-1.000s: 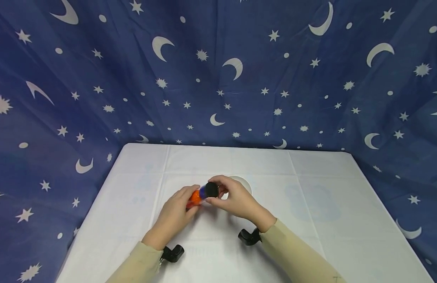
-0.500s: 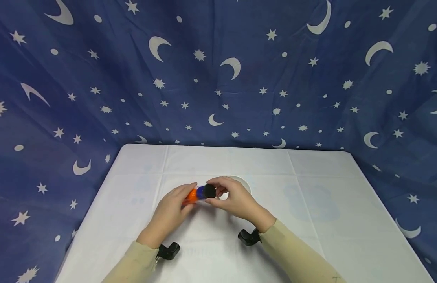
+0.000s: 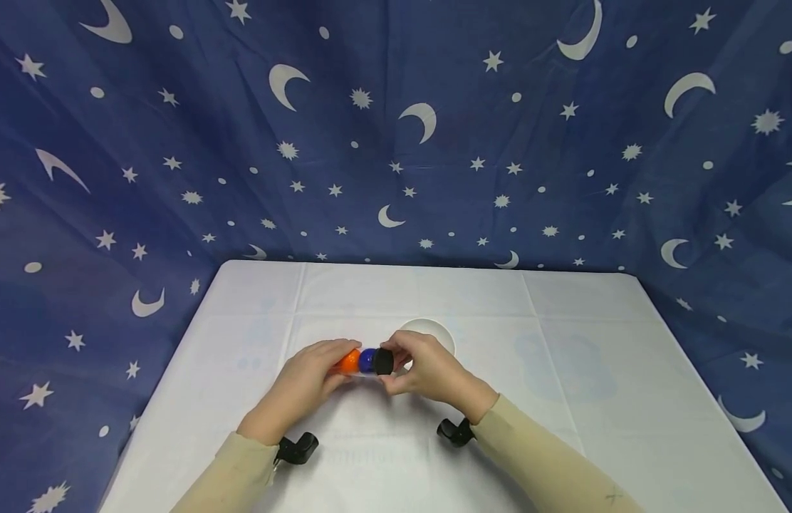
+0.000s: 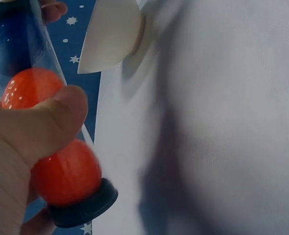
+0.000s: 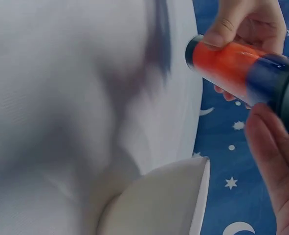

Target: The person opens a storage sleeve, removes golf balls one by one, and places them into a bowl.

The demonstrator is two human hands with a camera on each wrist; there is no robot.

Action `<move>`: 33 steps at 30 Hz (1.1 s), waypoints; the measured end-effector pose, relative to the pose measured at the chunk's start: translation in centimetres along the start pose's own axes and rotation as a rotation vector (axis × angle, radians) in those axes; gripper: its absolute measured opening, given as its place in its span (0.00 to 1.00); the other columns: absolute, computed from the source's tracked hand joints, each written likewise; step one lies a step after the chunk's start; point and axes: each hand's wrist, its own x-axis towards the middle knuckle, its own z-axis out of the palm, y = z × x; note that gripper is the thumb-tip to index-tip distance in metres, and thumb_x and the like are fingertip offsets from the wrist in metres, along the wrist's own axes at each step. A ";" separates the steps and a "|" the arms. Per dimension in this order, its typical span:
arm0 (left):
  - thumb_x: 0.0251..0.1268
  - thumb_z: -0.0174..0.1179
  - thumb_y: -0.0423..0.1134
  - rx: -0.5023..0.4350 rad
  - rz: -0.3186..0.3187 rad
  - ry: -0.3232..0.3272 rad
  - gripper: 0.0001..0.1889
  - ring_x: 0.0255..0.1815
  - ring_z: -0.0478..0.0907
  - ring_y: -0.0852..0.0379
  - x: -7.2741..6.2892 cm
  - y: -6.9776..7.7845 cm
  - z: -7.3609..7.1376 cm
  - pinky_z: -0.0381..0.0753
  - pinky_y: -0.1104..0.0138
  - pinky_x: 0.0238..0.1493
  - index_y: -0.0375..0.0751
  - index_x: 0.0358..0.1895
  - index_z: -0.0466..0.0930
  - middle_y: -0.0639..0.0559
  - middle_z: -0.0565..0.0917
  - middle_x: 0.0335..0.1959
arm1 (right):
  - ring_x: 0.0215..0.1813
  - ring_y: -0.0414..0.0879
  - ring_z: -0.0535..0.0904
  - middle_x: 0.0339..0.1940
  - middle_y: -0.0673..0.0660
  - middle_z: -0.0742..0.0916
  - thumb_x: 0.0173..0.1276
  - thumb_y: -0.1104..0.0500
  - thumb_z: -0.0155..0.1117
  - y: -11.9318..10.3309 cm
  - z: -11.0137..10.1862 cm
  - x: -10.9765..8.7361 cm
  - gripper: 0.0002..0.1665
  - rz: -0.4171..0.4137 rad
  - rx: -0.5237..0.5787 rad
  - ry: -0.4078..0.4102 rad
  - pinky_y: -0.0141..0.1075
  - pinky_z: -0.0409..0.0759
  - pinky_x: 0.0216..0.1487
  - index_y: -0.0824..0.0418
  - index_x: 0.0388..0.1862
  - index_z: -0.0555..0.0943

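Observation:
A clear tube with black end caps holds orange balls (image 4: 66,171) and a blue ball (image 3: 367,360). My left hand (image 3: 301,385) grips the orange end, its thumb laid across the tube in the left wrist view. At the other end, my right hand (image 3: 437,370) pinches the black cap (image 3: 383,361) between thumb and fingers. In the right wrist view, that cap (image 5: 287,98) sits between the right fingertips. The far cap (image 4: 83,208) shows below the left thumb. The tube lies roughly level, raised above the white tabletop.
A white bowl (image 3: 428,326) stands on the white-covered table (image 3: 575,313) just behind the right hand, partly hidden by it. A dark blue curtain (image 3: 460,135) with moons and stars hangs behind and at both sides.
The tube has swung from slanted to nearly level across the view, its capped end coming slightly nearer. The right hand has shifted down with it, and the left hand a little left.

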 end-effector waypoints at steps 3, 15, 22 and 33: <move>0.52 0.73 0.41 -0.009 -0.008 -0.021 0.30 0.58 0.76 0.53 -0.1 0.0 0.0 0.73 0.56 0.59 0.49 0.61 0.78 0.54 0.80 0.57 | 0.33 0.36 0.81 0.35 0.47 0.85 0.48 0.64 0.75 0.1 0.1 -0.1 0.22 -0.020 0.013 0.005 0.28 0.81 0.36 0.62 0.44 0.79; 0.54 0.72 0.46 0.020 -0.107 -0.091 0.33 0.56 0.75 0.54 -0.8 -0.2 0.4 0.71 0.54 0.59 0.55 0.66 0.73 0.58 0.79 0.55 | 0.38 0.37 0.81 0.42 0.46 0.83 0.57 0.57 0.75 0.3 0.1 -0.3 0.30 0.048 0.008 -0.071 0.28 0.80 0.45 0.57 0.58 0.77; 0.54 0.73 0.46 0.025 -0.104 -0.063 0.36 0.55 0.74 0.48 -0.4 0.7 0.8 0.69 0.51 0.60 0.46 0.66 0.69 0.51 0.78 0.54 | 0.35 0.35 0.81 0.37 0.48 0.85 0.58 0.54 0.75 0.0 0.6 -0.3 0.27 0.057 0.043 0.052 0.29 0.81 0.40 0.61 0.55 0.80; 0.51 0.75 0.39 0.065 -0.065 0.008 0.29 0.50 0.74 0.51 -0.2 0.7 1.0 0.72 0.55 0.57 0.45 0.58 0.76 0.53 0.77 0.49 | 0.40 0.41 0.82 0.45 0.46 0.81 0.57 0.57 0.75 -0.5 0.5 -0.6 0.28 0.091 -0.006 -0.024 0.29 0.79 0.47 0.57 0.56 0.77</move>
